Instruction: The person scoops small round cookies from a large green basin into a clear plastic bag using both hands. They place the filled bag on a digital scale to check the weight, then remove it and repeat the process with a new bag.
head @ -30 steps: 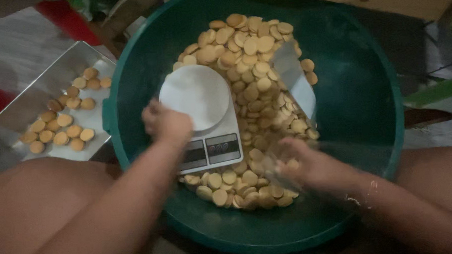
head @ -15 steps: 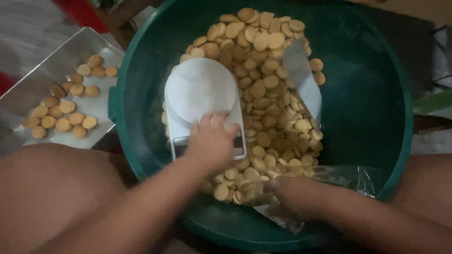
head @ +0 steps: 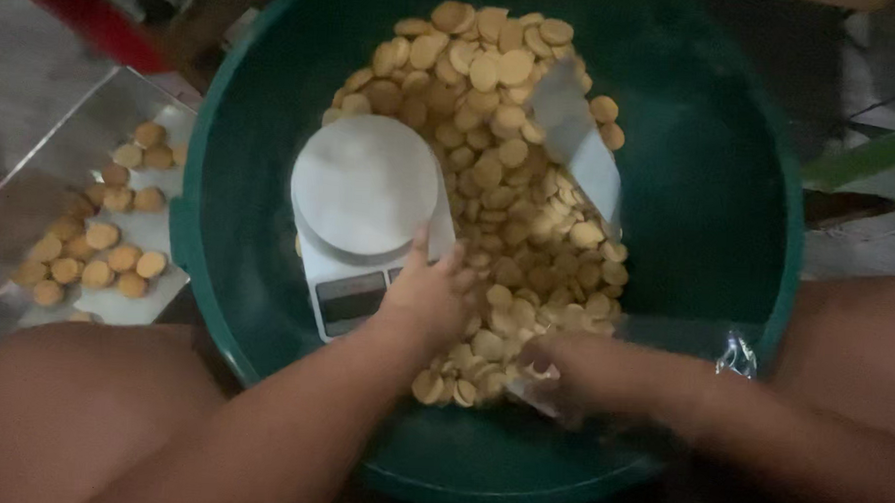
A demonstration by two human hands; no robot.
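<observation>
A big green basin (head: 707,191) holds a heap of small round golden biscuits (head: 490,164) and a white kitchen scale (head: 364,214) with a round platform. My left hand (head: 428,292) rests on the scale's front right corner, at the edge of the biscuit heap, fingers loosely spread. My right hand (head: 562,375) lies low in the basin over the near biscuits, gripping the mouth of a clear plastic bag (head: 731,356) that trails to the right.
A pale flat scoop (head: 575,152) sticks up out of the biscuits. Left of the basin a metal tray (head: 43,188) carries more biscuits (head: 95,254) on white paper. My bare knees flank the basin at the bottom left and right.
My left hand slid from the scale's left side to its front right corner by the biscuits. My right hand dropped lower and nearer with the bag.
</observation>
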